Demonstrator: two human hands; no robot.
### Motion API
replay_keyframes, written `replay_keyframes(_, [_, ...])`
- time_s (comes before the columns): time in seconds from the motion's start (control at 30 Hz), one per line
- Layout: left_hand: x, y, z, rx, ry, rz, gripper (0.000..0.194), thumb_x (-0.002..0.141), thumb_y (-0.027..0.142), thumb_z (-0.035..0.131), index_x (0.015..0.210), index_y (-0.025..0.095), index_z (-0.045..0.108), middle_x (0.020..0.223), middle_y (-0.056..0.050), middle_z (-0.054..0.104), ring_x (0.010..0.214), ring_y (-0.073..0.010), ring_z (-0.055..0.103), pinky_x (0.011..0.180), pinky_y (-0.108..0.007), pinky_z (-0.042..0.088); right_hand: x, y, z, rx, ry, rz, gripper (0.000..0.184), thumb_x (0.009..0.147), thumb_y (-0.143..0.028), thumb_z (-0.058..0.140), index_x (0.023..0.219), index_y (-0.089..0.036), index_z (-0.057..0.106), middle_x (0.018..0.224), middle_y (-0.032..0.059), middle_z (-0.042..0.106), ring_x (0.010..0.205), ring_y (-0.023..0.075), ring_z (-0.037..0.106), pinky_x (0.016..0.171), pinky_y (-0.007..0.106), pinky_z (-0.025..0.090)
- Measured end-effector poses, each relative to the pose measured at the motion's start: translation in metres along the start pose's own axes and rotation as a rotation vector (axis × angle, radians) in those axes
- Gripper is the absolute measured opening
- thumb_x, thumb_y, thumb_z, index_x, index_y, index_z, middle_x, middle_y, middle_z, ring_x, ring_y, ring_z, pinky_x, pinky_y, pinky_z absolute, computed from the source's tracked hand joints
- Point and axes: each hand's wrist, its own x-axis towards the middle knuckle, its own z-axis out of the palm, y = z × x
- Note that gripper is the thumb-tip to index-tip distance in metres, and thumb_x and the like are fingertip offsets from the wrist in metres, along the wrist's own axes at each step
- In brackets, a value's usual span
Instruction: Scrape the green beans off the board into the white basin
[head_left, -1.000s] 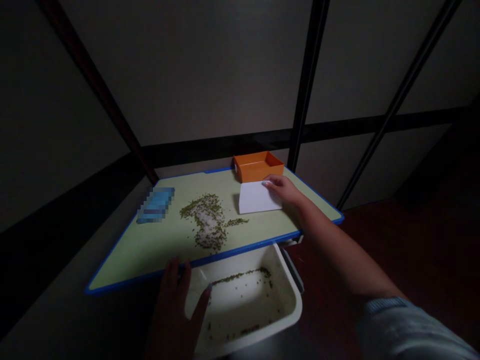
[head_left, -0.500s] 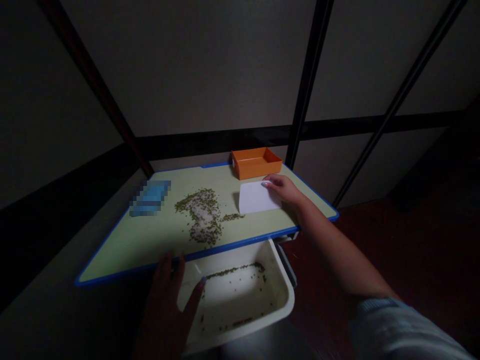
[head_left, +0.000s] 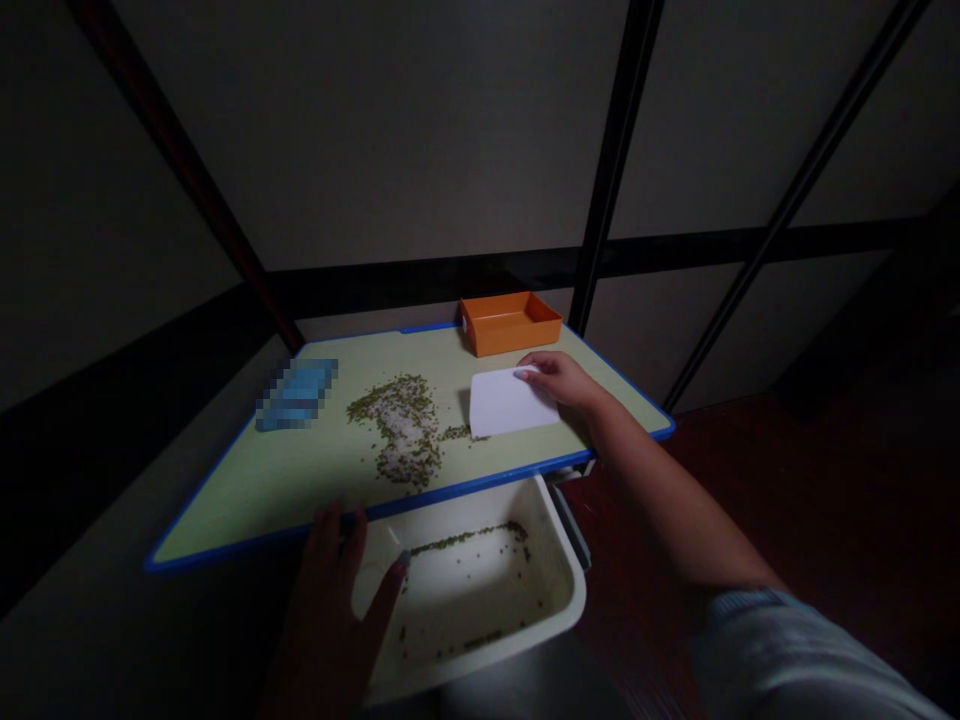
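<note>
My right hand (head_left: 559, 380) pinches a white card (head_left: 510, 402) between thumb and fingers. The card stands tilted on the pale green tabletop (head_left: 300, 480), its lower left corner at a thin trail of green grains. Left of it lies a loose pile of small green and whitish grains (head_left: 401, 430). Below the table's front edge is a white bin (head_left: 574, 590), with scattered grains on its floor. My left hand (head_left: 330, 600), in deep shadow, holds the bin's left side. Its thumb reaches over the inside, and its fingertips are close to the blue table edge.
An orange open tray (head_left: 514, 335) sits at the back right of the table. A blurred-out blue item (head_left: 298, 394) lies at the left edge. Dark-framed panels (head_left: 435, 130) rise right behind the table. Reddish floor (head_left: 735, 480) shows at the right.
My right hand has brought the card slightly left and toward me, over the grain trail's right end. My left hand and the bin keep their places.
</note>
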Motion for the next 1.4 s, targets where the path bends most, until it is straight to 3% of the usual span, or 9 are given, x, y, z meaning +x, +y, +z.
replay_keyframes(0.27, [0.004,0.009,-0.007,0.010,-0.024,-0.048,0.079,0.083,0.068,0.040,0.138,0.012,0.052,0.164,-0.017,0.029,0.153,-0.0322,0.023,0.122,-0.056,0.026,-0.003,-0.002,0.005,0.105,-0.083,0.105,0.043,0.058,-0.051,0.080,0.076,-0.016,0.064,0.064,-0.0001,0.060,0.057,0.0125,0.049,0.052,0.026,0.036])
replay_keyframes(0.7, [0.001,0.002,-0.001,0.033,-0.001,-0.031,0.071,0.085,0.062,0.040,0.142,0.020,0.048,0.166,-0.011,0.026,0.153,-0.0305,0.022,0.123,-0.054,0.026,-0.002,-0.004,-0.004,-0.001,-0.043,-0.002,0.039,0.064,-0.054,0.073,0.073,-0.016,0.064,0.069,0.0011,0.059,0.066,0.0140,0.048,0.061,0.027,0.036])
replay_keyframes(1.0, [0.001,0.001,-0.002,0.048,-0.008,-0.011,0.072,0.087,0.062,0.038,0.143,0.018,0.047,0.166,-0.012,0.025,0.153,-0.0315,0.022,0.122,-0.055,0.028,-0.002,-0.003,-0.004,0.009,-0.068,0.024,0.040,0.061,-0.053,0.074,0.071,-0.016,0.064,0.067,0.0012,0.058,0.064,0.0131,0.047,0.059,0.027,0.034])
replay_keyframes(1.27, [-0.002,0.000,-0.002,0.035,-0.019,0.008,0.070,0.088,0.061,0.037,0.145,0.020,0.045,0.168,-0.009,0.022,0.154,-0.0291,0.018,0.123,-0.054,0.027,-0.007,-0.003,-0.001,0.038,-0.145,0.108,0.043,0.062,-0.056,0.076,0.074,-0.016,0.061,0.052,-0.0054,0.047,0.051,0.0095,0.039,0.050,0.025,0.027])
replay_keyframes(1.4, [-0.001,0.001,-0.002,0.061,-0.032,0.002,0.072,0.088,0.061,0.040,0.146,0.019,0.043,0.168,-0.011,0.020,0.154,-0.0303,0.019,0.123,-0.054,0.027,-0.008,-0.005,-0.001,0.028,-0.174,0.125,0.043,0.063,-0.055,0.077,0.075,-0.016,0.061,0.055,-0.0042,0.050,0.051,0.0096,0.041,0.049,0.025,0.028])
